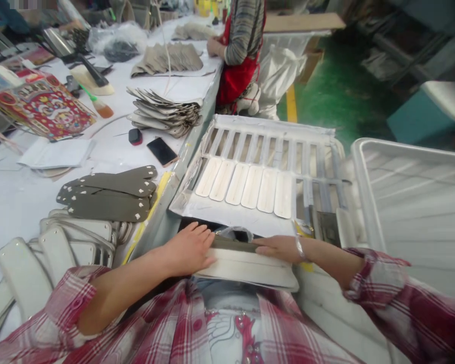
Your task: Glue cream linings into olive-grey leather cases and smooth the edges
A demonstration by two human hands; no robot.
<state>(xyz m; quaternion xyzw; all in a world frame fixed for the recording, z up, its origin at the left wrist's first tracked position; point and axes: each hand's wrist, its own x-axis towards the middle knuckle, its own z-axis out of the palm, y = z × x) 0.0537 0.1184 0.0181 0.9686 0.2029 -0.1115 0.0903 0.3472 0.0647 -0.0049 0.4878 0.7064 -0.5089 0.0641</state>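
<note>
A long cream piece (246, 265) with a dark olive strip (231, 244) along its far edge lies across my lap. My left hand (191, 247) rests on its left end, fingers spread and flat. At the right end, my right hand (275, 247) lies on the strip with fingers pressed together at its edge; what is under the fingertips is hidden. Just beyond, a white slotted rack (212, 205) holds a row of cream oval pieces (254, 187). Yellow-handled scissors (303, 229) lie by the rack's near right corner.
On the left table (117, 146) are dark olive pieces (106, 205), cream strips (25, 273), a phone (162, 151) and a stack of pieces (167, 114). A large white bin (413, 202) stands at right. Another person in a red apron (237, 76) is further back.
</note>
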